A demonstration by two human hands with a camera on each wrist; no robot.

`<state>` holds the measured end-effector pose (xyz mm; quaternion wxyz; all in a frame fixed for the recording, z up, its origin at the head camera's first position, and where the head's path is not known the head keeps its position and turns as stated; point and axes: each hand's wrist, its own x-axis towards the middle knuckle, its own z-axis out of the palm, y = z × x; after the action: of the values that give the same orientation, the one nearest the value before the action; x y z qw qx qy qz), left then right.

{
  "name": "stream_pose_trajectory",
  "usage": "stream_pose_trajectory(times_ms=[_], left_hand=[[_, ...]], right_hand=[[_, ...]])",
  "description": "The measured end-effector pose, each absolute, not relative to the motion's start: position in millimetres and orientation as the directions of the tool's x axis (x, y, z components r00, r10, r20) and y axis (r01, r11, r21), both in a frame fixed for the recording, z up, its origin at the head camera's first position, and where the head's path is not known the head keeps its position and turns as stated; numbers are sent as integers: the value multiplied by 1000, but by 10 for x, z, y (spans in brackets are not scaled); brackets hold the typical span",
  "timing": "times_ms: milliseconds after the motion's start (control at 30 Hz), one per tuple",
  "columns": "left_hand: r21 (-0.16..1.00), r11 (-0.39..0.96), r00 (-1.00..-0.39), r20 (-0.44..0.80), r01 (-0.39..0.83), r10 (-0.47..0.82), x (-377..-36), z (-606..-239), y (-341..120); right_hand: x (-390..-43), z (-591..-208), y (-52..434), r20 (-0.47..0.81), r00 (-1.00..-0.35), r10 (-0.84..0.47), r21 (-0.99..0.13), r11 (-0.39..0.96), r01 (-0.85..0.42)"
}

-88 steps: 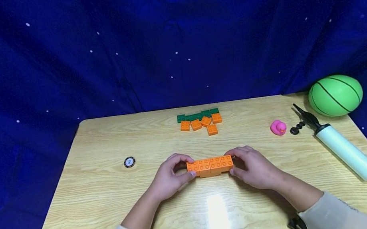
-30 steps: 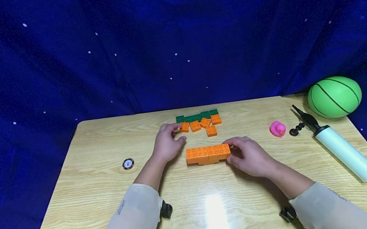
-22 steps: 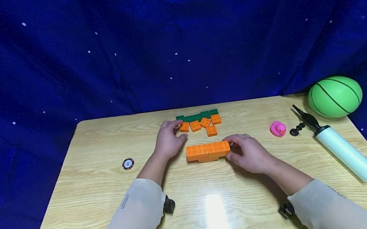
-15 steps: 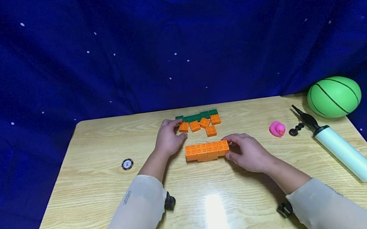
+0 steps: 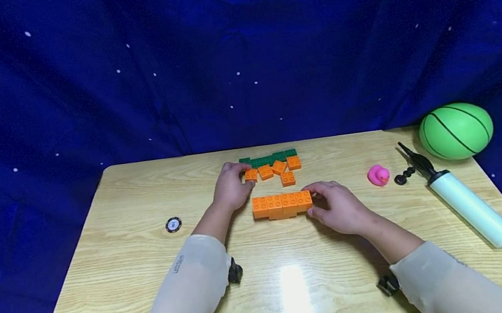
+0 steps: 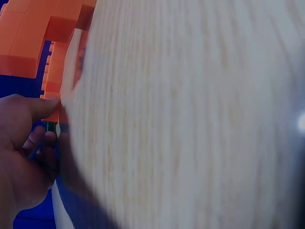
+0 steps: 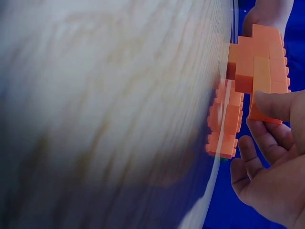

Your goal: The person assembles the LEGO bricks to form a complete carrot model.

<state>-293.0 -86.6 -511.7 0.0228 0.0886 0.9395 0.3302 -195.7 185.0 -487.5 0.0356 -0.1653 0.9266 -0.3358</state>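
In the head view a built block of orange toy bricks [image 5: 282, 205], a wide row on a narrower base, stands in the middle of the table. My right hand [image 5: 339, 208] grips its right end, thumb in front and fingers behind; the right wrist view shows that thumb against an orange brick face [image 7: 261, 71]. Farther back, my left hand [image 5: 231, 187] pinches the leftmost loose orange brick [image 5: 251, 175] between thumb and fingers. The left wrist view has that thumb on the orange brick [image 6: 51, 109]. More orange bricks [image 5: 266, 172] lie just right of it.
A row of green bricks [image 5: 264, 161] lies behind the orange ones. On the left is a poker chip [image 5: 174, 225]. To the right are a pink rubber duck [image 5: 378, 175], a small black piece [image 5: 404, 177], a hand pump [image 5: 476, 207] and a green ball [image 5: 457, 131].
My left hand has let go of the built block's left end and reached back to the leftmost loose brick, fingers closing on it. The block, in my right hand, has moved slightly toward the back.
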Motion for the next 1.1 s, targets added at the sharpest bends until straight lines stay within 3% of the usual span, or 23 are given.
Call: stream_pose_trajectory(times_ms=[533,1100], left_hand=[[709,693,-985,3,126,175,-2827,-5098,-1002],[838,529,-978,29,136,207,-2508,-4903,-1094]], right_hand=[[-1944,-4869,1847,48,-940,-337,-631,719,-290],[-1976,-4881,1847,46,-940,-338,-638,714,-288]])
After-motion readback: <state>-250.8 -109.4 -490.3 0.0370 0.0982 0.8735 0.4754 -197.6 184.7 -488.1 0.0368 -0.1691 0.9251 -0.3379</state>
